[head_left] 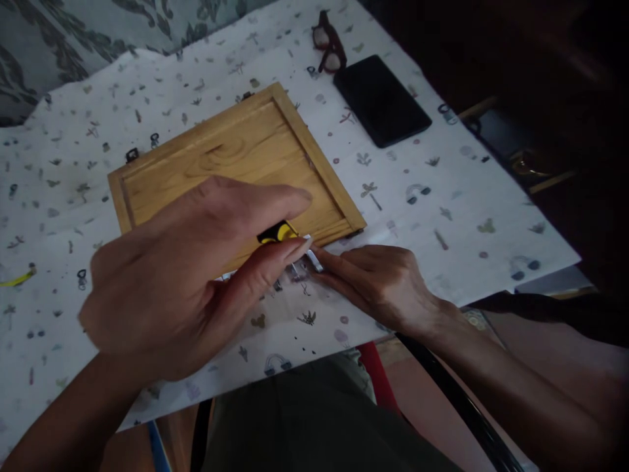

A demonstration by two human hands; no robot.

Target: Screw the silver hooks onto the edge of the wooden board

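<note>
A wooden panel (211, 154) with a raised frame lies flat on the table, with small dark metal fittings on its far edge. My left hand (196, 262) is over the panel's near edge, fingers curled round a yellow-and-black tool (279, 233); most of the tool is hidden by the hand, so its kind does not show. Close to its thumb tip, my right hand (376, 278) pinches a small pale metal piece (313, 257) at the panel's near edge. The fingertips of both hands almost meet there.
A patterned white cloth (442, 196) covers the table. Beyond the panel, to the right, lie a dark tablet (382, 101) and folded eyeglasses (330, 46). A yellow strip-like thing (18, 278) is at the far left. The table's near edge is close to my lap.
</note>
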